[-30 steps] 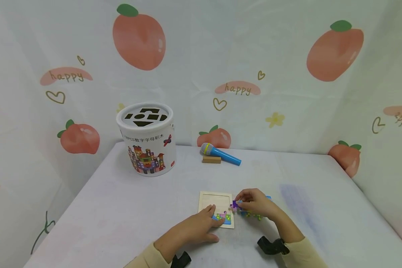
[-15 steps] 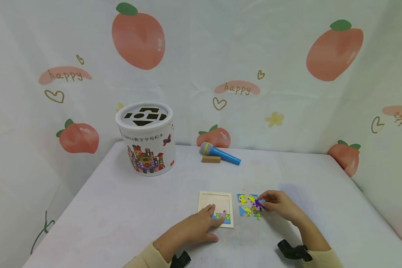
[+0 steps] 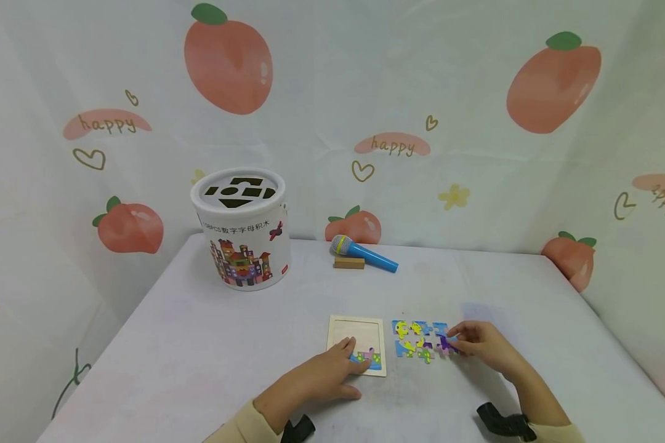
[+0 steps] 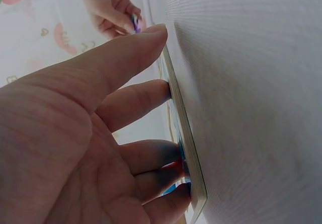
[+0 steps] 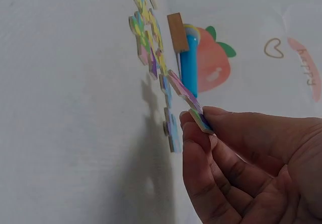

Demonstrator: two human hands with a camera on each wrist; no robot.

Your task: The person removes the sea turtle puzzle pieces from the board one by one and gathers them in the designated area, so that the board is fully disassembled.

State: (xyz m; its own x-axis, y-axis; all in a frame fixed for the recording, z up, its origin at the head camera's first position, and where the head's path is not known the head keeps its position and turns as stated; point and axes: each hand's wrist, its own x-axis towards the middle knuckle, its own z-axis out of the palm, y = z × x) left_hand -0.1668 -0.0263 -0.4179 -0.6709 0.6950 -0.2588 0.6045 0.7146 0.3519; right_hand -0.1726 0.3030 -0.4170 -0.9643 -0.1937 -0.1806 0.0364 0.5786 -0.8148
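My left hand rests on the wooden puzzle tray, fingers spread over its lower left part. In the left wrist view the fingertips touch the tray's edge. Inside the tray, some blue, green and pink pieces fill the lower right. My right hand pinches a purple and pink puzzle piece between thumb and fingers. That piece is tilted and held just off the table. Beside the tray several loose puzzle pieces in blue, yellow and green lie close together.
A white bucket with shape cutouts in its lid stands at the back left. A blue toy microphone and a small wooden block lie near the table's back edge. Behind hangs a peach-printed cloth.
My right hand has moved right with the purple piece, from the tray's edge to the right side of the loose pieces, uncovering them. The left hand has stayed in place.
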